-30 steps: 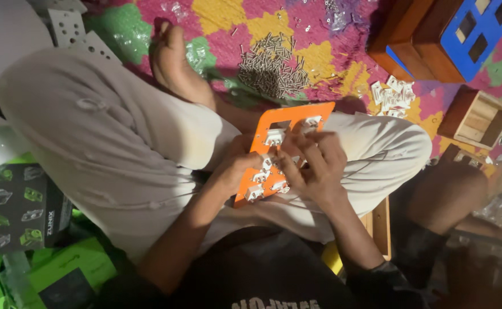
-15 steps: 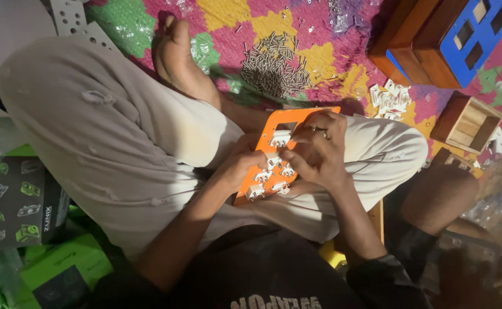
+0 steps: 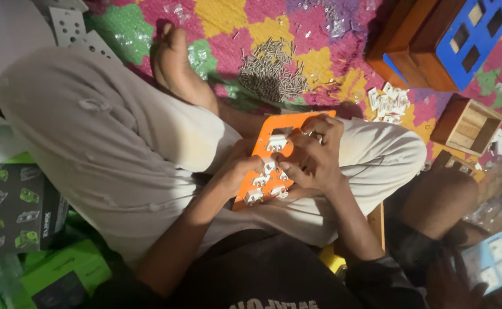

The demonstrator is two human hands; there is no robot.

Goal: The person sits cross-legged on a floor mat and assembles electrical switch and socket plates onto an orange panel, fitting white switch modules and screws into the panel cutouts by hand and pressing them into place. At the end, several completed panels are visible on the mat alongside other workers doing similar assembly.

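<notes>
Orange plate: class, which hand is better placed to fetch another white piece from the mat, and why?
Probably the right hand: it rests atop the orange plate, nearest the loose white pieces on its side. The left hand grips the plate's edge, steadying it.

Mat: we see a soft puzzle mat (image 3: 262,14) with pink, yellow and green pieces.
Screws: a pile of small metal screws (image 3: 274,71) lies on the mat, near a bare foot (image 3: 176,63).
White bits: a heap of little white parts (image 3: 388,103) sits beside the screws, well apart from them.
Wooden boxes: a big wooden box with a blue top full of holes (image 3: 462,40) stands at the top right. A small wooden tray (image 3: 468,123) is just below it.
Green boxes: we see black and green boxes (image 3: 16,212) at the left.
White plates: white plates with holes (image 3: 70,26) lie at the top left.
</notes>
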